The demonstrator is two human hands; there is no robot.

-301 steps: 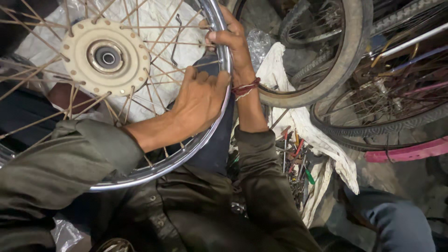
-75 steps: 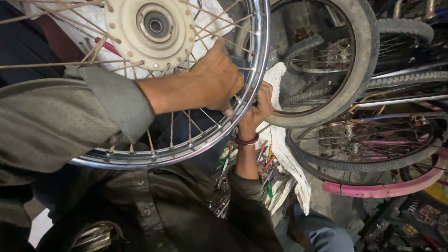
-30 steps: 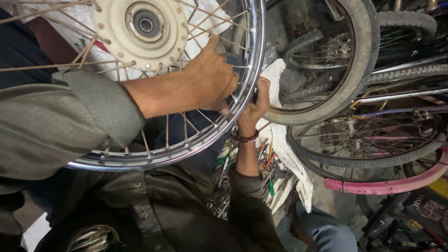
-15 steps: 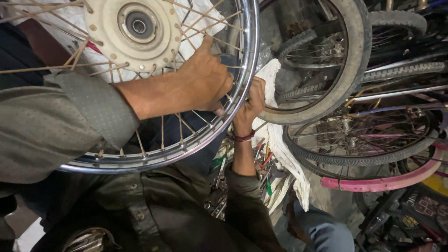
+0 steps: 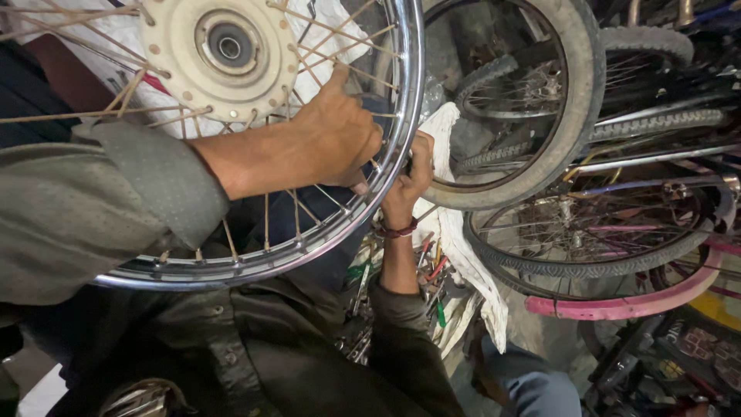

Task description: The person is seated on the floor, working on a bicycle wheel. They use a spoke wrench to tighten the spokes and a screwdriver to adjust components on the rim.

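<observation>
Sliding along the rim, the left hand is pinching a spoke, the right hand closing around the rim's outer edge.

**Layout at the wheel**

The chrome spoked wheel rim occupies the near left, with the cream metal hub at its centre, far left. The left hand lies on the spokes inside the rim. The right hand sits just right of the rim, outside it. Grey rubber bicycle tyres stand stacked to the right. Small hand tools lie below the right hand.
</observation>
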